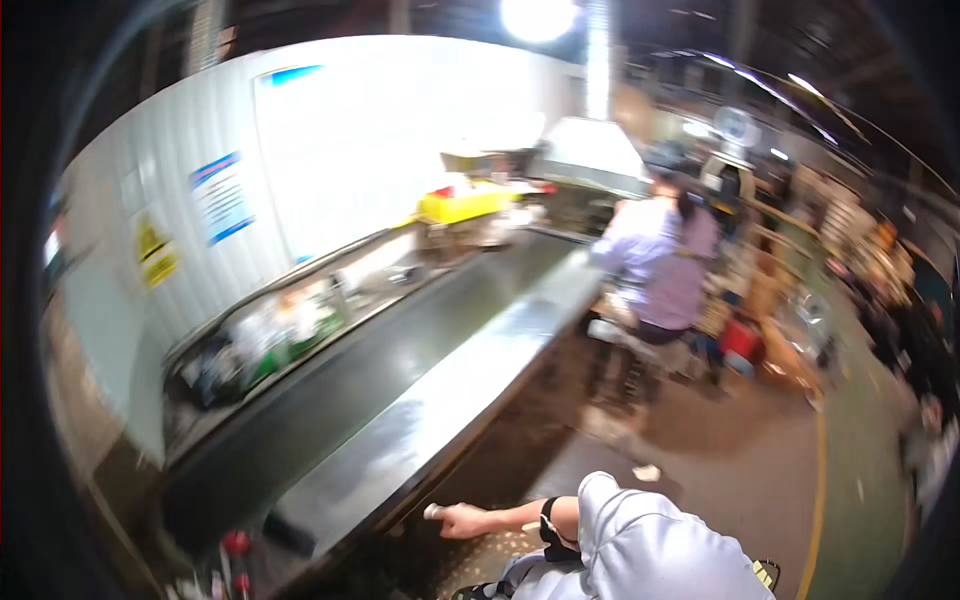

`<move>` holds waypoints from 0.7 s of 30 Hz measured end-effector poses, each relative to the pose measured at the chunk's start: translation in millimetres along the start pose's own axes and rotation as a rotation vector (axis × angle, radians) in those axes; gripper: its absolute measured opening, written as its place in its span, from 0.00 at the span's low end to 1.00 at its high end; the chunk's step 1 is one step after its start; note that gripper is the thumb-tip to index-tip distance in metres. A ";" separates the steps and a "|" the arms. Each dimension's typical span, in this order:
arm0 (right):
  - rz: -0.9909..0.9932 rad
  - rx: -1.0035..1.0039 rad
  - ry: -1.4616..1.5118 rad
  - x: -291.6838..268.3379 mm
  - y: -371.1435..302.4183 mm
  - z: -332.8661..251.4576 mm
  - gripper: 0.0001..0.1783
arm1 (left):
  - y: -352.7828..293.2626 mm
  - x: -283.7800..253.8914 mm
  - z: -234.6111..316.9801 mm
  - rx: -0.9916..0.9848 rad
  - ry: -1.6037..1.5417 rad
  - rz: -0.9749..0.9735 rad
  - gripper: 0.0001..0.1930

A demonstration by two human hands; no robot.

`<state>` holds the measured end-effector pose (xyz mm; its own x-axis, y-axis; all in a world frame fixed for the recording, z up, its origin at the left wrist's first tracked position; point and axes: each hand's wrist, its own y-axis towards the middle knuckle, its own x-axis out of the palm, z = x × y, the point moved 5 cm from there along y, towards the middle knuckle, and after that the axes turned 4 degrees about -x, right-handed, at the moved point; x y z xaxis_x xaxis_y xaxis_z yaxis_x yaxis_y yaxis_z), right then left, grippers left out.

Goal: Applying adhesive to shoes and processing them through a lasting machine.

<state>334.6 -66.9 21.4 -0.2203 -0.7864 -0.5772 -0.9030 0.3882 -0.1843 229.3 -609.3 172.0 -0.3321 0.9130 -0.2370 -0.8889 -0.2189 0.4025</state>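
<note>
The small white piece (432, 511) was seen at the fingertips of the right hand (463, 521), on the side pointed toward the left of the view. Its long axis could not be made out (it was blurred and very small), nor could it be told whether it was pinched there or worn over a finger. By the same blur, whether the fingers were closed together or parted could not be told. The right hand was placed just beside the near edge of the long metal table (430, 410), whose length was laid from lower left to upper right. Farther left, a dark object (289, 535) was set at the table's near end. The bare forearm (510, 518) was stretched almost level across the view, with a black band (547, 522) worn near the pale sleeve (640, 550). The left hand was not shown.
</note>
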 end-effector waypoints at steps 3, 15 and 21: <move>0.742 0.491 -0.071 -111.9 -160.7 201.1 0.38 | -29.1 177.9 53.5 0.023 -0.225 -0.463 0.20; 0.926 1.543 0.494 -33.9 -430.4 354.0 0.27 | -200.0 476.2 203.4 -0.021 -0.361 -1.272 0.20; 0.557 0.671 0.287 -104.5 -215.8 365.7 0.38 | -262.3 565.0 248.9 -0.054 -0.342 -1.405 0.20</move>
<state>687.3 107.2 -169.5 -0.7236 -0.4563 -0.5179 -0.2547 0.8739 -0.4140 353.4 49.7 152.7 0.8923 0.4144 -0.1791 -0.4238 0.9056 -0.0159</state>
